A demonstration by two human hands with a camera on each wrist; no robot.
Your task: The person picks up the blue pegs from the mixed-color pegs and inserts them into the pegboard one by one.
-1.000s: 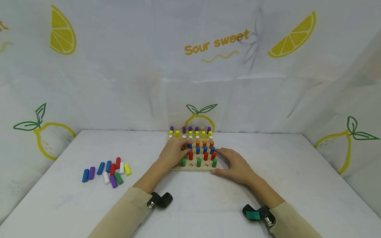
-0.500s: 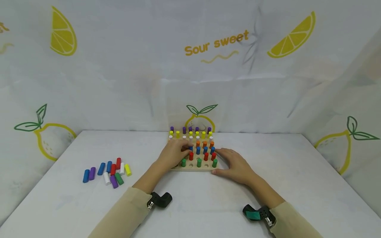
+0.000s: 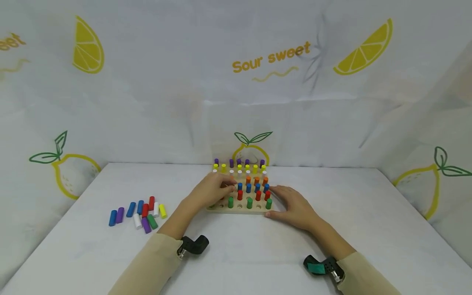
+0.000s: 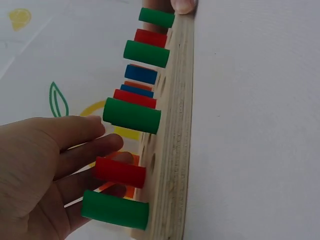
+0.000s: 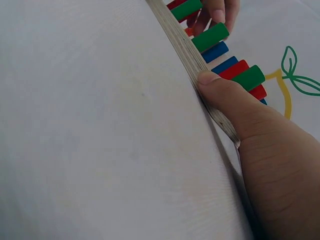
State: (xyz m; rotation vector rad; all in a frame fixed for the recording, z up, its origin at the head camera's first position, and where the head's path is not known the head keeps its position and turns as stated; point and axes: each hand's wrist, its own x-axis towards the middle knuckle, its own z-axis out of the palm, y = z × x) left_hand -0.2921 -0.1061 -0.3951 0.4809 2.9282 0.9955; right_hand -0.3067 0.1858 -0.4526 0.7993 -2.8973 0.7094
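A wooden pegboard lies in front of me, its upright pegs set in colour rows. My left hand is over its left part, fingertips just left of a blue peg that stands in the board. In the left wrist view, the left hand's fingers are apart and hold nothing; a green peg and a red peg are close by. My right hand rests at the board's right front corner. Its thumb touches the front edge, while its other fingers lie along the right side.
Loose pegs lie on the white table left of the board, among them a blue peg, a yellow peg and a green peg. A white cloth wall with lemon prints rises behind the table.
The blue peg at the left fingertips has gone down into the board, and the left hand has let go and drawn slightly left. The right hand stays at the corner. The head view shifted slightly.
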